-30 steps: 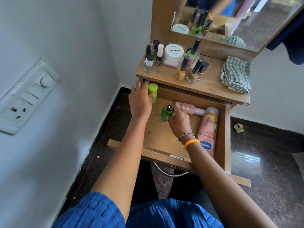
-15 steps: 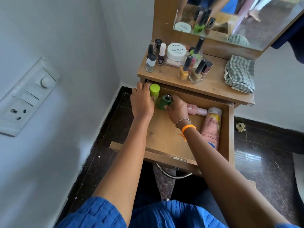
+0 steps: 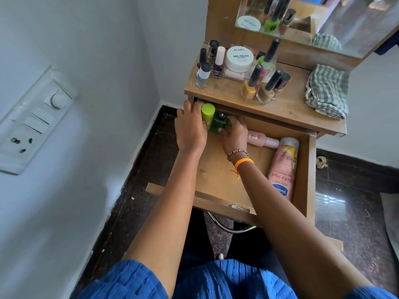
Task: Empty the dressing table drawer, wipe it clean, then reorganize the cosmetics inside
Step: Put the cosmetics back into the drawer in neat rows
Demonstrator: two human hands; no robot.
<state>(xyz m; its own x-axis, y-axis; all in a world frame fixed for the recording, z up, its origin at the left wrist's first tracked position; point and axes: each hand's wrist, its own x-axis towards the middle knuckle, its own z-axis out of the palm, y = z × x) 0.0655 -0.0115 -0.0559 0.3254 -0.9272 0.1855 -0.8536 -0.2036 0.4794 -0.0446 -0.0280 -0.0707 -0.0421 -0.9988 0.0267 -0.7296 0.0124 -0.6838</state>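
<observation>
The wooden drawer (image 3: 224, 178) stands pulled out under the dressing table. In its far left corner my left hand (image 3: 191, 129) holds a lime-green capped bottle (image 3: 208, 111) upright. Right beside it my right hand (image 3: 234, 134) grips a dark green glass bottle (image 3: 219, 124), which touches the lime one. A pink tube (image 3: 262, 139) lies along the drawer's back. A pink Vaseline lotion bottle (image 3: 282, 169) lies along the right side.
On the table top (image 3: 224, 92) stand several nail polish bottles (image 3: 251, 86), a white nail polish wipes jar (image 3: 239, 58) and a folded checked cloth (image 3: 327, 91). A mirror (image 3: 345, 20) rises behind. A wall with a switchboard (image 3: 34, 119) is close on the left.
My right hand carried the dark green bottle from mid-drawer to the far left corner, next to the lime-capped bottle. My left hand stayed on the lime bottle.
</observation>
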